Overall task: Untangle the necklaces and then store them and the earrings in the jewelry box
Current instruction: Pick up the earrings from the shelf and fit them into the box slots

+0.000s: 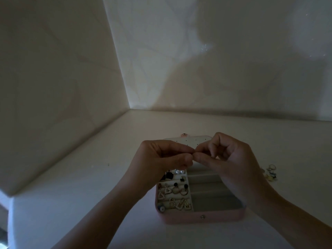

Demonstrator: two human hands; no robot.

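A pink jewelry box (186, 218) lies open on the white table, its lid (188, 141) flat at the back with small holes in it. Several earrings (175, 194) sit in its left compartments: gold hearts, hoops, padlock shapes, black studs and pearls. The grey ridged slots (208, 193) on the right hold nothing that I can see. My left hand (161, 160) and my right hand (228, 159) meet fingertip to fingertip above the box, pinching something too small to make out.
A small heap of pale jewelry (270, 172) lies on the table to the right of the box. Two walls meet in a corner behind the table. The table's left edge (10, 203) drops off at the far left.
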